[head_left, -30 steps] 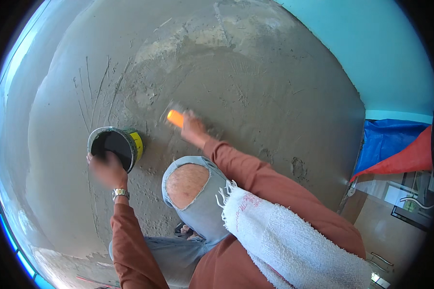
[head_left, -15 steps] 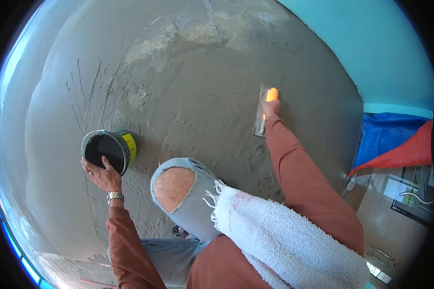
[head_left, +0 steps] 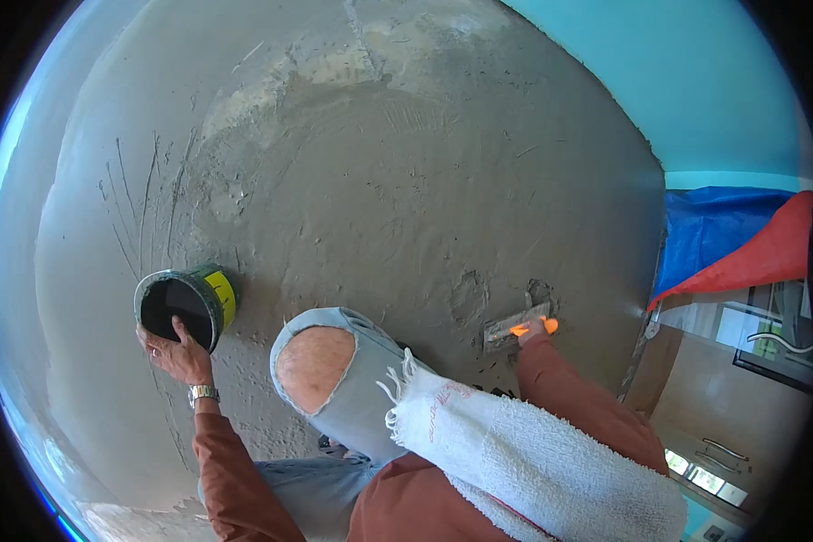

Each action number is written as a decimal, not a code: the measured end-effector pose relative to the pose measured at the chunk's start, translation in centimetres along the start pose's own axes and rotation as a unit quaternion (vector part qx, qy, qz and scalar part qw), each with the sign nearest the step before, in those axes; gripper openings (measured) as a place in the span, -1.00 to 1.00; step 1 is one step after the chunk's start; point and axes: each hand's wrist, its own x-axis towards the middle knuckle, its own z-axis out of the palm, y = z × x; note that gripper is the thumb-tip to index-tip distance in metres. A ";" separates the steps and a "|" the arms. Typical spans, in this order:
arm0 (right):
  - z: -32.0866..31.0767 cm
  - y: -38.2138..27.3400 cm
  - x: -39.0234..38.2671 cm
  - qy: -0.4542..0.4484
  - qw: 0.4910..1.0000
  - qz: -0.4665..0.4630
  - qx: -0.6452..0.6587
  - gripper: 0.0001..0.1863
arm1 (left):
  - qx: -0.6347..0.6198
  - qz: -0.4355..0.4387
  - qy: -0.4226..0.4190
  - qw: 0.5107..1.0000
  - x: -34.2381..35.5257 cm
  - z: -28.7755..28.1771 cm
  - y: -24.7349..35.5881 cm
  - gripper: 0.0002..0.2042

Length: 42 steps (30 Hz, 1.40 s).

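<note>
Lying at the near right, low over the grey floor (head_left: pixel 334 199), the trowel (head_left: pixel 504 334) is held by its orange handle (head_left: pixel 550 324), with the grip of the right hand (head_left: pixel 534 333) closed round it. The flat, rectangular blade is judged light, thin and stiff, probably slippery where smeared; the handle is its surest hold. At the left, the round bucket (head_left: pixel 221 300) is pinched at its near rim by the left hand (head_left: pixel 181 359), thumb inside, fingers outside. Its dark contents cannot be made out, so its weight is uncertain. The floor appears pasty, grooved at the left and pitted near the blade. A soft, fringed white towel (head_left: pixel 533 438) is draped beside the right sleeve (head_left: pixel 574 387).
</note>
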 end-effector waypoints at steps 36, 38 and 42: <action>52.6 -17.0 -39.3 -0.494 0.705 -0.412 -0.300 -0.72 | 0.041 -0.025 -0.018 0.999 0.0 -0.2 -0.3 -0.18; 53.0 -13.0 -41.9 -0.461 0.626 -0.493 -0.390 -0.70 | 0.048 -0.025 -0.014 0.998 0.0 0.2 -0.8 -0.18; 47.4 -4.6 -50.0 -0.484 0.502 -0.563 -0.444 -0.62 | 0.039 -0.020 -0.008 0.999 0.1 0.0 -0.8 -0.19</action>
